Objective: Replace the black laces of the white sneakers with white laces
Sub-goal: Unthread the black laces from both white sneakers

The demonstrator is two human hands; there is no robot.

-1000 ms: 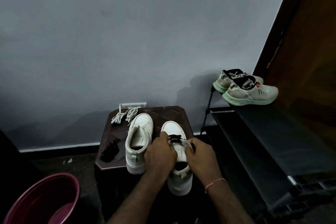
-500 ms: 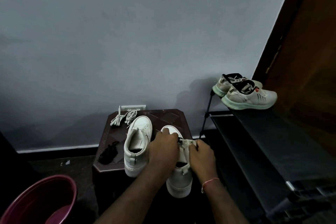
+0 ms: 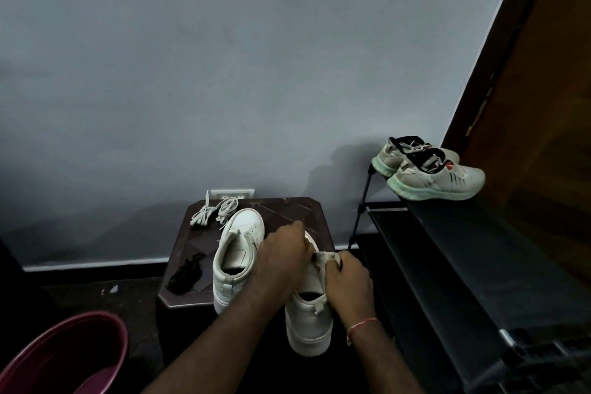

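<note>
A small dark brown tabletop [image 3: 287, 211] with cut corners stands against a grey wall [image 3: 256, 73], low in the middle of the view.

Two white leather sneakers with thick soles sit on it, toes pointing to 12 o'clock. The left sneaker [image 3: 238, 253] stands unlaced with its opening bare. The right sneaker [image 3: 308, 323] lies at 3 o'clock of it, its heel hanging over the near edge of the tabletop.

The left hand [image 3: 284, 253] arches over the front of the right sneaker with fingers curled downward; whether they pinch anything cannot be told, as the hand hides its own fingertips. The right hand [image 3: 348, 278] grips the right-hand flap of that sneaker's upper, thumb and fingers curled round its edge. A thin red thread bracelet [image 3: 363, 325] circles that wrist.

Two coiled bundles of white laces [image 3: 214, 213] lie at 10 o'clock on the tabletop, near the toe of the left sneaker. A loose heap of black lace [image 3: 187, 272] lies at 8 o'clock, just beside that sneaker.

A white wall socket [image 3: 232, 192] shows behind the tabletop. At 3 o'clock a black shoe rack [image 3: 463, 265] carries a pair of pale running shoes with mint-green soles [image 3: 438, 179]. A maroon plastic bucket [image 3: 64, 358] sits on the floor at 7 o'clock.
</note>
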